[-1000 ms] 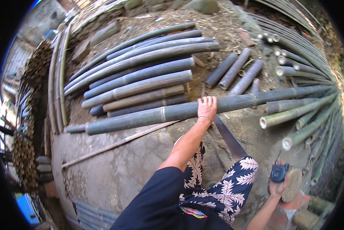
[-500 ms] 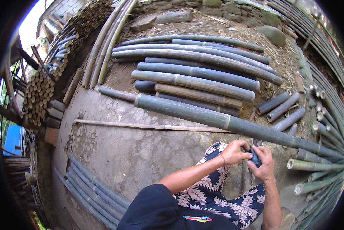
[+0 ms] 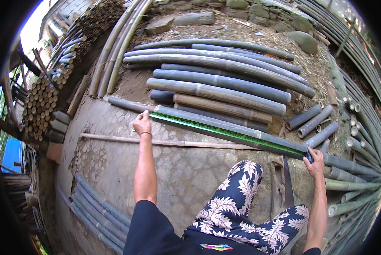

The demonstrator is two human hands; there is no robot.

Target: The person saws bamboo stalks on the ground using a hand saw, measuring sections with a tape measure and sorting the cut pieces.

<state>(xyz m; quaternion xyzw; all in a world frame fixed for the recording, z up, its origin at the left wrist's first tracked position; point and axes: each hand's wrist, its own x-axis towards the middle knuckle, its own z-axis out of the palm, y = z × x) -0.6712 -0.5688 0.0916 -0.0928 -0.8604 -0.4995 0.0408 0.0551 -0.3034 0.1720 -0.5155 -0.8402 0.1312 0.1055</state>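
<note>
Left hand: the left hand point(image 3: 142, 123) pinches the tip of the green tape point(image 3: 224, 131) at the left end of the long bamboo pole point(image 3: 250, 129)
Right hand: the right hand point(image 3: 315, 165) has its fingers wrapped around the dark tape case point(image 3: 310, 156), against the pole farther right
Pole: it lies across the middle, left to right; the tape runs straight along its near side, between both hands
Floor: grey, cracked concrete floor point(image 3: 173, 170), pebbly in patches; a thin pale strip point(image 3: 169, 143) lies on it, near side of the pole; dark poles point(image 3: 99, 212) lie near left
Dirt ground: beyond the pole, brown dirt ground point(image 3: 258, 34) bears a row of cut bamboo lengths point(image 3: 224, 80); short tubes point(image 3: 303, 117) lie at their right
Yard edges: stacked bamboo point(image 3: 41, 97) at left; rounded stones point(image 3: 303, 41) far right; poles with open ends point(image 3: 354, 185) at right
</note>
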